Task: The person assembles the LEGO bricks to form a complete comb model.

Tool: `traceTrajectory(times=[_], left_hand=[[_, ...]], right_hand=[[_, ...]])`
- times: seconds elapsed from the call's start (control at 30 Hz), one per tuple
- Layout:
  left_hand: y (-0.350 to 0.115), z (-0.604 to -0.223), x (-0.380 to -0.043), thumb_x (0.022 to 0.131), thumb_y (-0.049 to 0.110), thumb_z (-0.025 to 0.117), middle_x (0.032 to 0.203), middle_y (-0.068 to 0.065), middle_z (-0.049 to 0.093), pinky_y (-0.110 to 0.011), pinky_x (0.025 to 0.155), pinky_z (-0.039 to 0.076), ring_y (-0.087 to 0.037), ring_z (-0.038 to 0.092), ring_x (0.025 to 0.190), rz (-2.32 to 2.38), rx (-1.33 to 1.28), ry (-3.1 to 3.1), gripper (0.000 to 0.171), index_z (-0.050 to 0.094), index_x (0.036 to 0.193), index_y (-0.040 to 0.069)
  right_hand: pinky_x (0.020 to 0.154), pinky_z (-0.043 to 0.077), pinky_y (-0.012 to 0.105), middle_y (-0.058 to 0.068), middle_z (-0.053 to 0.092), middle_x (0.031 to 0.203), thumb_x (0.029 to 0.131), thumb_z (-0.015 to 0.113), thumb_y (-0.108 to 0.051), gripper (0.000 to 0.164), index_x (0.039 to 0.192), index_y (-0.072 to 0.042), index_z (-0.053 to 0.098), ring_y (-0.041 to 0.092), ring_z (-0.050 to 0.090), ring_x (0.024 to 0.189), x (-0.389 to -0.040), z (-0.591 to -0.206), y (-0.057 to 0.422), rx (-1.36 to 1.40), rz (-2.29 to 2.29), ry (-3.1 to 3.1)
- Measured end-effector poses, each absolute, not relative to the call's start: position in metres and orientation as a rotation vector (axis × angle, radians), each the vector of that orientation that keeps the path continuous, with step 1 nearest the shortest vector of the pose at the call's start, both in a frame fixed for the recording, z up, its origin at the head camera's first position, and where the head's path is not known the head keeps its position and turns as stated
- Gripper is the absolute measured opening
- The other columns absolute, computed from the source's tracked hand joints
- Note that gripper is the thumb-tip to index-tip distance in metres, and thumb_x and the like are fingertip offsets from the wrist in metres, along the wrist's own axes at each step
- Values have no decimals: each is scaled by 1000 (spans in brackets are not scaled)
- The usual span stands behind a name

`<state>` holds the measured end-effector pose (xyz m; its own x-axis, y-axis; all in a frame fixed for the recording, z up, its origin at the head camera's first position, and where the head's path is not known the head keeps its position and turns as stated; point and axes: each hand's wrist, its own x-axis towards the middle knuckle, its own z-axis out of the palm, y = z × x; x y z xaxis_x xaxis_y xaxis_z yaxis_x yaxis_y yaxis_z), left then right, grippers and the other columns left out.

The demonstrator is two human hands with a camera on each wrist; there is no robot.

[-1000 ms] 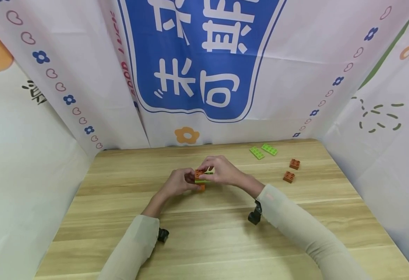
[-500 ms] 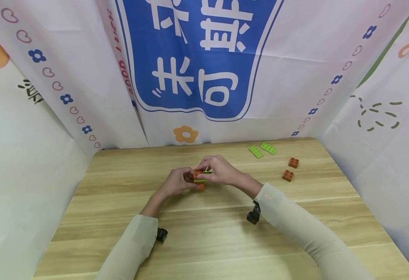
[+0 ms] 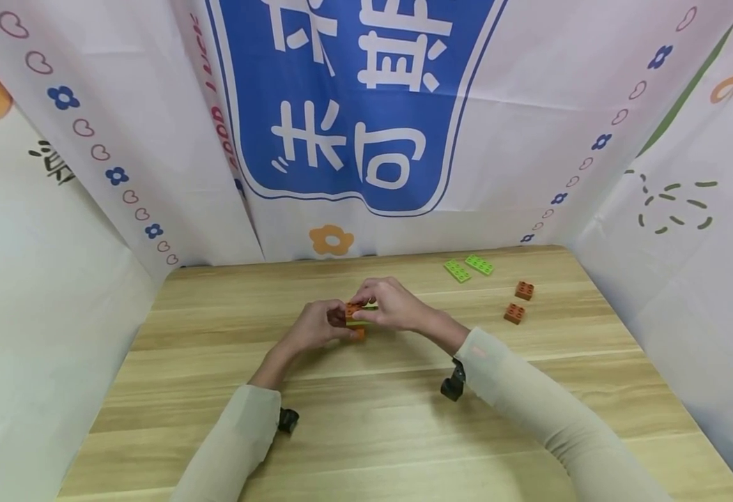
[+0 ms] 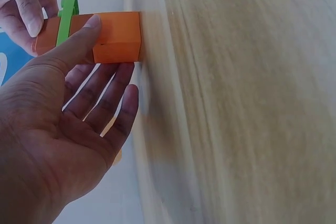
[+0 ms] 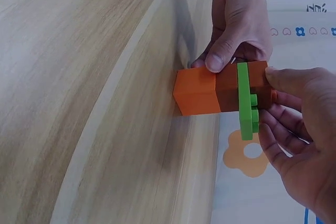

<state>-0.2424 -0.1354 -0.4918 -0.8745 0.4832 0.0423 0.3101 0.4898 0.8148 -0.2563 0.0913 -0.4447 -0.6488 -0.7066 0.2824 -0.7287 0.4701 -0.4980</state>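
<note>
A small tower of building bricks stands on the table between both hands. Its bottom is an orange brick (image 5: 197,92), with a brown brick (image 5: 227,90) over it. A thin green plate (image 5: 244,103) comes above that and sticks out to one side, studs showing. Another brown brick (image 4: 47,34) tops the tower. My left hand (image 3: 316,325) grips the lower part, thumb across the orange and lower brown bricks and fingers behind. With thumb and fingers, my right hand (image 3: 394,305) pinches the top brown brick.
Two green plates (image 3: 457,270) lie at the back right of the wooden table (image 3: 366,418). Nearer, on the right, two loose brown bricks (image 3: 514,313) sit apart from each other. Printed cloth (image 3: 498,153) walls the table's back and sides.
Both hands keep their holds on the brick tower. The whole head view has shifted slightly, with the scene moving a little left and up.
</note>
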Motion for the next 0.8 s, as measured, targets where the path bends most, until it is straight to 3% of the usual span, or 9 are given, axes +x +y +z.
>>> traceTrajectory(times=[0.13, 0.4, 0.63, 0.8], left_hand=[[-137, -489, -242, 88, 8, 88, 110, -10, 78, -32, 87, 62, -23, 76, 100, 1352, 707, 2524, 27, 74, 111, 4], [-139, -486, -244, 89, 10, 87, 111, -11, 78, -33, 87, 63, -25, 77, 100, 1403, 757, 2500, 32, 73, 118, 4], [-138, -486, -243, 91, 9, 85, 111, -11, 78, -31, 86, 63, -25, 76, 99, 1412, 764, 2503, 29, 73, 117, 3], [-138, -486, -243, 91, 8, 85, 109, -10, 78, -31, 86, 63, -26, 76, 99, 1423, 757, 2503, 25, 73, 114, 4]], right_hand=[[75, 58, 22, 6, 77, 104, 94, 83, -16, 22, 112, -4, 81, 18, 71, 90, -256, -445, 91, 1286, 938, -2673], [77, 63, 41, 8, 76, 103, 93, 83, -14, 22, 112, -3, 81, 25, 73, 91, -258, -445, 92, 1267, 970, -2680], [76, 62, 34, 6, 77, 102, 92, 84, -12, 21, 111, -5, 82, 24, 74, 93, -255, -446, 92, 1221, 972, -2676], [81, 63, 41, 9, 76, 107, 93, 84, -13, 24, 114, -3, 80, 31, 74, 98, -253, -445, 93, 1203, 1028, -2695]])
